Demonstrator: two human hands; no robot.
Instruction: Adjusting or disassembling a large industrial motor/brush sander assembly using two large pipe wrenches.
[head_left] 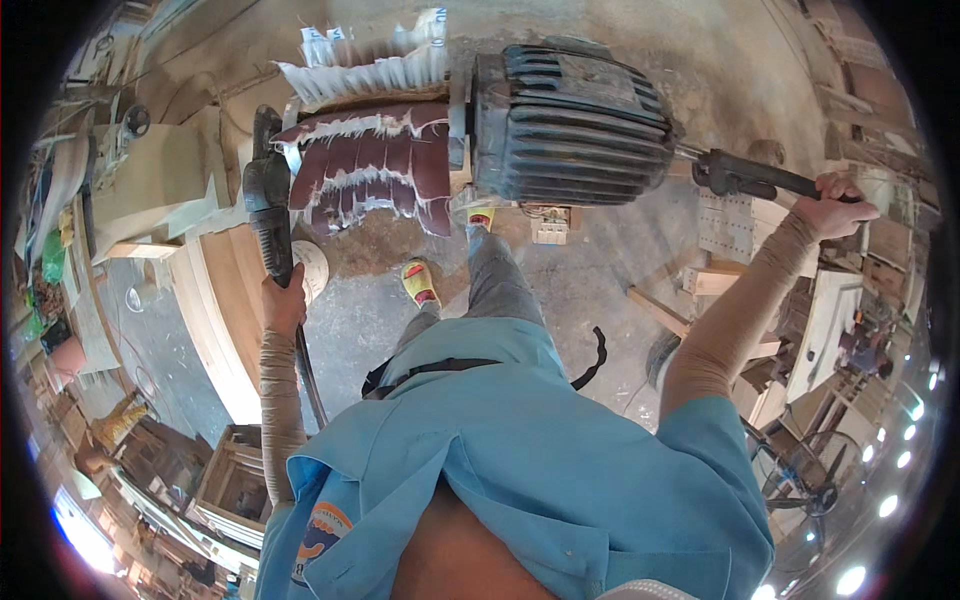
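My left hand (285, 299) is closed around the lower end of a black tool-like handle (268, 205), from which a dark cord runs down along my forearm. This handle stands at the left end of a sanding drum (372, 165) with frayed dark-red abrasive flaps and pale bristles. To the drum's right sits a large finned electric motor (572, 125), dusty and dark. From the motor's right end a short metal rod leads to a black grip (745, 177). My right hand (838, 207) is wrapped round that grip's outer end, with my arm stretched out.
Wooden boards (215, 300) stand at the left, by a round white lid-like disc (312, 270). A wooden crate (240, 485) is at lower left. On the right lie wood pieces (660, 310) and a pale panel (825, 330). My yellow shoes (420, 282) are on the concrete floor below the machine.
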